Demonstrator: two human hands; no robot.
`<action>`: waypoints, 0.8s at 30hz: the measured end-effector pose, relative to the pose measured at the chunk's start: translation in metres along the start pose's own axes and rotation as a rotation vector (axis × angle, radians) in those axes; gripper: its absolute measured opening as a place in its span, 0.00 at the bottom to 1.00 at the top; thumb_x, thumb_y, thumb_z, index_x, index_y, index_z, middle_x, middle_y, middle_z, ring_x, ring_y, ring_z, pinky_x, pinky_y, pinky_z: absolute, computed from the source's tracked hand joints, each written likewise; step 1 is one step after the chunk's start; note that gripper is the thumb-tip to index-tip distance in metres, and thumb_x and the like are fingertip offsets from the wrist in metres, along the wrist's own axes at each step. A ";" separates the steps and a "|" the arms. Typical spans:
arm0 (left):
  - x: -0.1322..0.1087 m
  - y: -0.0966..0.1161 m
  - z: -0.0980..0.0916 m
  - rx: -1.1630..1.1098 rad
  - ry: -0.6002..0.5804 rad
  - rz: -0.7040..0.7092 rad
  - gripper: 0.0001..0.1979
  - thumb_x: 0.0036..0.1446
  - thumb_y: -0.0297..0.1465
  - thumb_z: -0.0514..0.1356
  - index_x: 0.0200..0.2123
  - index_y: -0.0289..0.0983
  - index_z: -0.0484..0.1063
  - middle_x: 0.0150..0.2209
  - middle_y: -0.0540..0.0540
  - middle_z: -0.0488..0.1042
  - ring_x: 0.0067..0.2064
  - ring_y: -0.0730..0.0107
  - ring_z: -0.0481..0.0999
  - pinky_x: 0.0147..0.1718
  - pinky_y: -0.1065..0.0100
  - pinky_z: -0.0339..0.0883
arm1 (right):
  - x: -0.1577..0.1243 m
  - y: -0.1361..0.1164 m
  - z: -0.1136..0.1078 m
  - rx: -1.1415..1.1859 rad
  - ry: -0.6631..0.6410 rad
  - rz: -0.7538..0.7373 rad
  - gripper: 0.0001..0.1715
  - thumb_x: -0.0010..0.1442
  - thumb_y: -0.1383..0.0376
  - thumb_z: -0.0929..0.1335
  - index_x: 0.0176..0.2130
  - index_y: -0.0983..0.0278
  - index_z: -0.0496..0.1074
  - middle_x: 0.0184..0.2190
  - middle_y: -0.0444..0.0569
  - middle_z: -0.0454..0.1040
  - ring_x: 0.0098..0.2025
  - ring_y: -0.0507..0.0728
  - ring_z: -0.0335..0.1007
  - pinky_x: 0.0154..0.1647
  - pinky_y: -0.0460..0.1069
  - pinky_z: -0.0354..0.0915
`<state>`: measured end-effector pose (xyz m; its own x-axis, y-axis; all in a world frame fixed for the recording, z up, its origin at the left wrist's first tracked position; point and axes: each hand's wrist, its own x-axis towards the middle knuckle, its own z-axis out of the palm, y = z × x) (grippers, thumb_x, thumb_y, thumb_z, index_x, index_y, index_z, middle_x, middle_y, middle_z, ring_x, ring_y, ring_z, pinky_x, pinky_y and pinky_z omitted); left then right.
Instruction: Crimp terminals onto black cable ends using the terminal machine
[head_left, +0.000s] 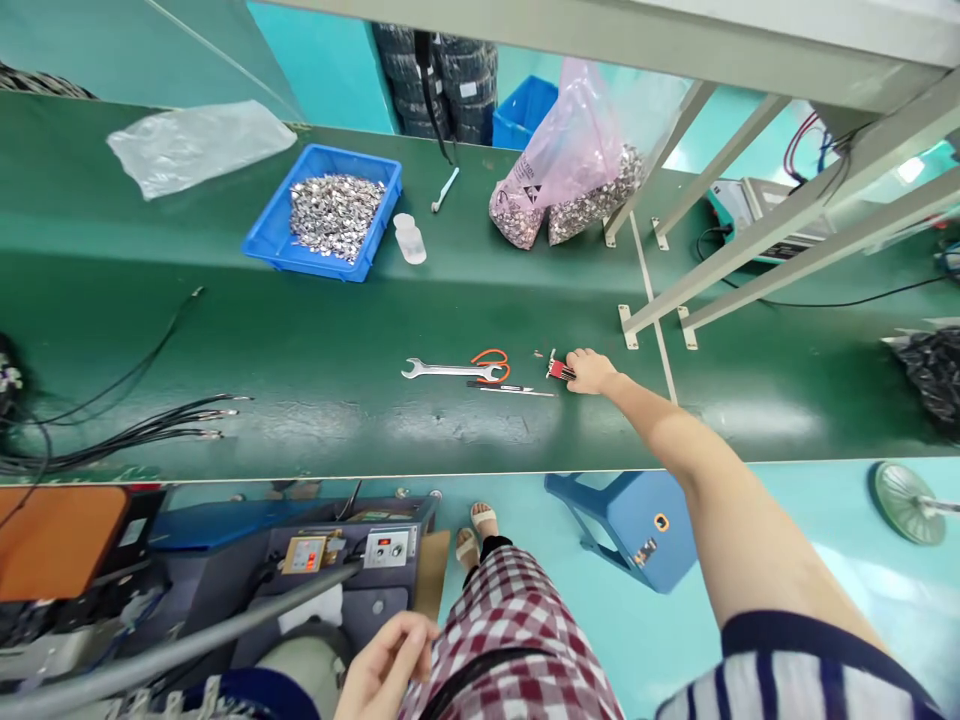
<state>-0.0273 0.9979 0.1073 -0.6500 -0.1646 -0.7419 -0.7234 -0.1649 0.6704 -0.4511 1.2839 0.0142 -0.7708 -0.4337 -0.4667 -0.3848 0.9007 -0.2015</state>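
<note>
My right hand [591,371] reaches over the green bench with its fingers closed on a small red item with metal ends [559,369]. The fingers partly cover that item, and its exact kind cannot be made out. Just left of it lie a double open-ended wrench [450,370], scissors with orange handles [491,357] partly under the wrench, and a thin craft knife [517,389]. A tiny copper-coloured bit [538,353] lies close by. Down by the checked apron, my left hand [390,665] hangs with loosely bent fingers and nothing visible in it.
On the bench [337,330] stand a blue tray [274,235] of small metal parts, a white bottle [410,240], a toothbrush [445,190] and pink bags [555,170] of parts. Black cables [165,425] lie left. Metal posts [720,255] rise at right; a blue stool [645,530] stands below.
</note>
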 end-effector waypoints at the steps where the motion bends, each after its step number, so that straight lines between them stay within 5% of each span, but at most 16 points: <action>1: 0.000 0.000 0.001 0.009 0.005 0.020 0.23 0.52 0.52 0.61 0.29 0.36 0.76 0.21 0.49 0.67 0.27 0.69 0.65 0.31 0.70 0.62 | -0.008 0.001 0.004 0.043 0.017 0.060 0.18 0.56 0.64 0.71 0.46 0.69 0.70 0.49 0.57 0.70 0.51 0.64 0.65 0.52 0.60 0.62; 5: 0.002 0.003 0.005 0.053 -0.004 0.097 0.22 0.53 0.51 0.61 0.30 0.36 0.75 0.22 0.50 0.68 0.27 0.69 0.66 0.30 0.71 0.61 | -0.041 -0.007 0.012 0.293 0.112 0.214 0.16 0.64 0.59 0.67 0.47 0.66 0.69 0.46 0.51 0.70 0.43 0.57 0.69 0.44 0.56 0.68; 9: 0.016 0.022 0.015 0.036 0.011 0.168 0.22 0.52 0.51 0.61 0.29 0.36 0.74 0.21 0.51 0.67 0.26 0.71 0.64 0.28 0.71 0.59 | -0.067 -0.037 0.011 0.666 0.157 0.122 0.13 0.65 0.57 0.65 0.39 0.66 0.67 0.30 0.43 0.68 0.28 0.50 0.65 0.30 0.48 0.66; 13: 0.043 0.080 0.037 0.134 -0.064 0.281 0.19 0.55 0.48 0.60 0.32 0.36 0.73 0.24 0.51 0.67 0.28 0.71 0.66 0.31 0.70 0.61 | -0.086 -0.088 0.007 1.067 0.130 -0.159 0.14 0.63 0.55 0.62 0.33 0.61 0.56 0.21 0.36 0.57 0.19 0.47 0.55 0.23 0.45 0.59; 17: 0.073 0.161 0.072 0.120 -0.032 0.454 0.15 0.58 0.43 0.59 0.38 0.37 0.71 0.28 0.51 0.68 0.31 0.71 0.68 0.34 0.70 0.63 | -0.101 -0.129 -0.011 1.344 0.001 -0.409 0.17 0.61 0.52 0.63 0.33 0.60 0.54 0.22 0.37 0.58 0.19 0.47 0.55 0.21 0.46 0.58; 20: 0.089 0.210 0.097 0.085 0.017 0.573 0.14 0.58 0.39 0.60 0.44 0.38 0.70 0.35 0.49 0.70 0.36 0.72 0.70 0.38 0.69 0.64 | -0.105 -0.140 -0.034 1.489 -0.094 -0.548 0.16 0.61 0.53 0.66 0.35 0.62 0.59 0.22 0.38 0.62 0.20 0.47 0.58 0.23 0.46 0.58; 24: 0.104 0.241 0.112 0.043 -0.032 0.593 0.17 0.57 0.35 0.63 0.49 0.38 0.69 0.41 0.46 0.72 0.40 0.70 0.70 0.42 0.68 0.64 | -0.100 -0.136 -0.058 1.638 -0.185 -0.619 0.17 0.61 0.56 0.69 0.44 0.63 0.64 0.24 0.39 0.67 0.21 0.47 0.61 0.25 0.45 0.60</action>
<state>-0.2952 1.0504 0.1907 -0.9523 -0.1865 -0.2417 -0.2434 -0.0142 0.9698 -0.3514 1.2037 0.1381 -0.6151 -0.7867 -0.0528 0.3768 -0.2345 -0.8961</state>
